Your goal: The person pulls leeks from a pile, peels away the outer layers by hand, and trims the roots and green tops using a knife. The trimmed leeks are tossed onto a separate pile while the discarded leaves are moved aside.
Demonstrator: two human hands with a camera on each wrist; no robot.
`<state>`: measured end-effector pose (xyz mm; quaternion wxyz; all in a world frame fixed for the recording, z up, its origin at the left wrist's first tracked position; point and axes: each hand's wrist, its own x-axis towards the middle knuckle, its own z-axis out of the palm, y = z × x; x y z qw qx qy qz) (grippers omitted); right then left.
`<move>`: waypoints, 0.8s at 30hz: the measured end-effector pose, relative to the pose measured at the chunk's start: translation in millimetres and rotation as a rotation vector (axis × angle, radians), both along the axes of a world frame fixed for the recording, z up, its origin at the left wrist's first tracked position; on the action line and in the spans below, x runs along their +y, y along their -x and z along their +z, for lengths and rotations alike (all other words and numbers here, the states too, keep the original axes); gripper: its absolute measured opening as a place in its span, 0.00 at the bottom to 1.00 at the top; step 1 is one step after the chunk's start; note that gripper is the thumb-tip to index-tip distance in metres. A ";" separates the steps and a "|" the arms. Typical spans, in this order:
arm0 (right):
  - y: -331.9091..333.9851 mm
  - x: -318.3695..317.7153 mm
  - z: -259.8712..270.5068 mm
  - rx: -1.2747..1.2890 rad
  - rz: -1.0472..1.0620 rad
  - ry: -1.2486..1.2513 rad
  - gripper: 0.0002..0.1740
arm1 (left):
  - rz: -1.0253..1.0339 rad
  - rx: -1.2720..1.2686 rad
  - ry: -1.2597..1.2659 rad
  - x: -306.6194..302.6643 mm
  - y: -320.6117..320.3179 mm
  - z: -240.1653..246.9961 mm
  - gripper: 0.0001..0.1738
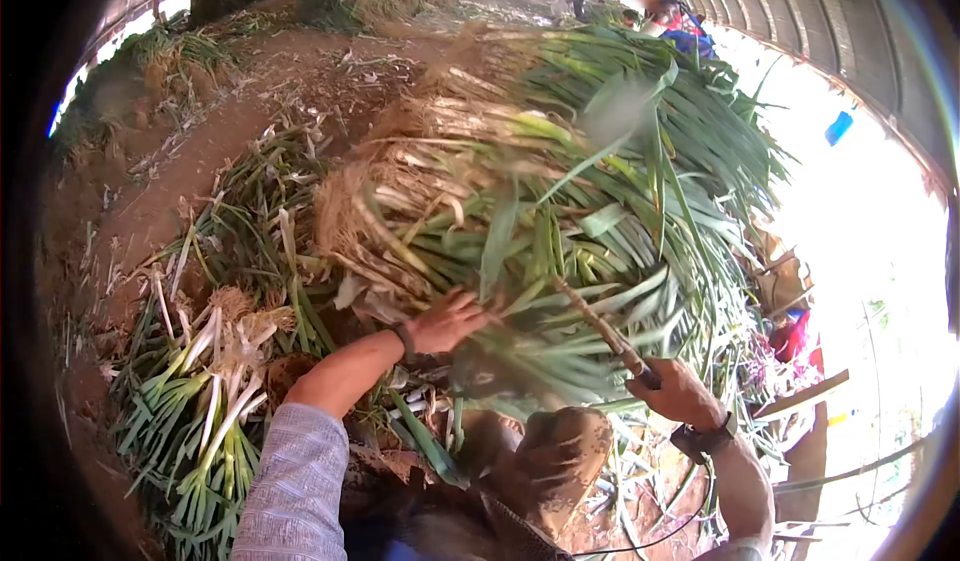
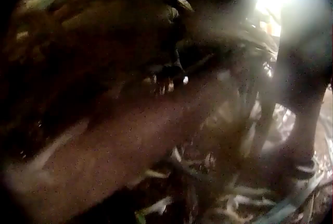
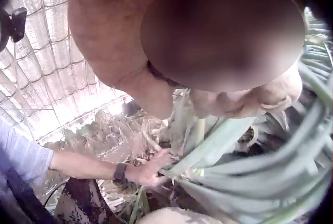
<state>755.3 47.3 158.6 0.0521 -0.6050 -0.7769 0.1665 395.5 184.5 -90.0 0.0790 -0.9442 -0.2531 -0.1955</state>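
In the head view, the left hand [image 1: 450,323] reaches over the near edge of a big pile of long green onions [image 1: 600,231], its fingers extended at blurred leaves. The right wrist view shows this left hand [image 3: 151,171] at the base of broad green leaves [image 3: 223,151]. The right hand [image 1: 682,396] grips the dark end of a thin brown stick [image 1: 600,329], which points up and left over the leaves. Close to the right wrist camera, the right hand [image 3: 119,36] is partly blurred. Darkness and blur hide the left hand's fingers in the left wrist view.
A smaller group of onions [image 1: 215,391] with white stalks lies at the lower left on brown soil [image 1: 150,211]. The person's knees [image 1: 560,451] are just below the hands. Another person [image 1: 660,11] is behind the pile, under a curved roof [image 1: 790,21].
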 end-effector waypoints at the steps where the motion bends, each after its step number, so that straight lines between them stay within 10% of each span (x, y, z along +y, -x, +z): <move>1: 0.8 -4.8 -3.4 -0.011 0.008 0.019 0.19 | 0.059 0.044 -0.035 -8.3 8.0 -3.8 0.34; 18: 88.6 33.7 -98.1 -0.260 0.280 0.060 0.20 | 1.050 -0.539 0.174 -62.5 87.9 -25.1 0.26; 20: 98.3 37.4 -102.8 -0.323 0.277 0.148 0.21 | 0.968 -0.503 0.946 -64.7 97.4 -14.9 0.28; 22: 97.7 41.6 -119.6 -0.328 0.288 0.108 0.21 | 0.962 -0.592 1.026 -57.1 92.8 -63.3 0.30; 24: 101.9 42.0 -121.5 -0.382 0.313 0.197 0.25 | 0.701 -1.361 1.380 -65.9 77.1 -70.2 0.30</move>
